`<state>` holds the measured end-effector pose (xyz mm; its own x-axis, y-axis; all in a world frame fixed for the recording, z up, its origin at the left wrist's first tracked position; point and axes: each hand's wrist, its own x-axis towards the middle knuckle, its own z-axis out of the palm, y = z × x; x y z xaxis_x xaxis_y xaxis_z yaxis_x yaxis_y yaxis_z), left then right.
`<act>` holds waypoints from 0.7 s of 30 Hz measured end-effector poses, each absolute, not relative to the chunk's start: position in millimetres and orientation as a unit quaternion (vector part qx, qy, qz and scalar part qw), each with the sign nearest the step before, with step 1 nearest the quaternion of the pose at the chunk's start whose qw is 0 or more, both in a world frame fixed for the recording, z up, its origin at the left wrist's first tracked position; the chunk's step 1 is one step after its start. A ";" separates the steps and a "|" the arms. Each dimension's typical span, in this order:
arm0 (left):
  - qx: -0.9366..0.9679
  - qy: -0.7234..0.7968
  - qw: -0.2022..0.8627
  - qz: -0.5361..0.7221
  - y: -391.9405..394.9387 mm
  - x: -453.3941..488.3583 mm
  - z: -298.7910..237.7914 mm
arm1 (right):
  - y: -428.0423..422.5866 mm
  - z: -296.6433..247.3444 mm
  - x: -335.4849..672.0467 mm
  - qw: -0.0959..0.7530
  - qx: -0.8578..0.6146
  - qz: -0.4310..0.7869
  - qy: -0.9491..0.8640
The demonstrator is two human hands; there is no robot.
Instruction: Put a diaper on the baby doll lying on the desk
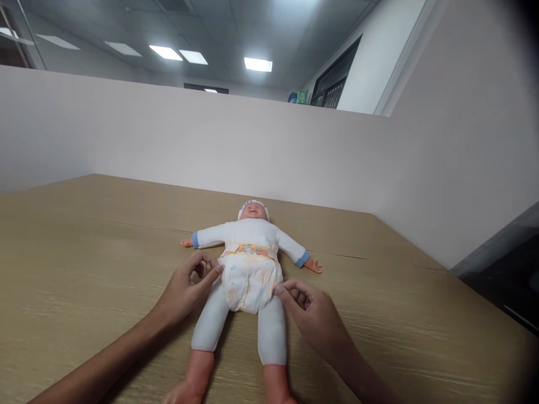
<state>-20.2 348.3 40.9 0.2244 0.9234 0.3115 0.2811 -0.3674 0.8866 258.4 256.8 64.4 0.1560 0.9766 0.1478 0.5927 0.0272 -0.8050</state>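
A baby doll in a white suit and cap lies face up on the wooden table, arms spread, legs toward me. A white diaper with a patterned waistband is wrapped round its hips. My left hand is at the diaper's left side, fingers curled, with the forefinger tip pressing on the diaper's edge. My right hand is at the diaper's right side near the leg opening, fingers bent and pinched against its edge.
White partition walls close off the table at the back and right. A dark floor area shows past the table's right edge. Ceiling lights are on above.
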 end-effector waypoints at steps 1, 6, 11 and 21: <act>0.702 0.433 0.331 0.459 348.8 -22.1 40.8 | 256.5 66.3 259.9 0.397 -0.660 0.202 -0.605; 0.763 0.404 0.219 0.455 349.7 -29.1 36.2 | 256.7 61.8 256.9 0.433 -0.611 0.024 -0.662; 0.756 0.432 0.184 0.456 353.8 -35.5 25.9 | 259.3 54.2 261.9 0.419 -0.602 0.048 -0.678; 0.798 0.460 0.018 0.389 453.9 -37.5 11.5 | 357.6 22.8 331.9 0.363 -0.643 -0.132 -0.661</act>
<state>-37.5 453.9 11.5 0.2739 0.7484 0.6040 0.7202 -0.5759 0.3869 331.9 357.6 22.8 0.0905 0.7538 0.6508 0.9463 0.1386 -0.2921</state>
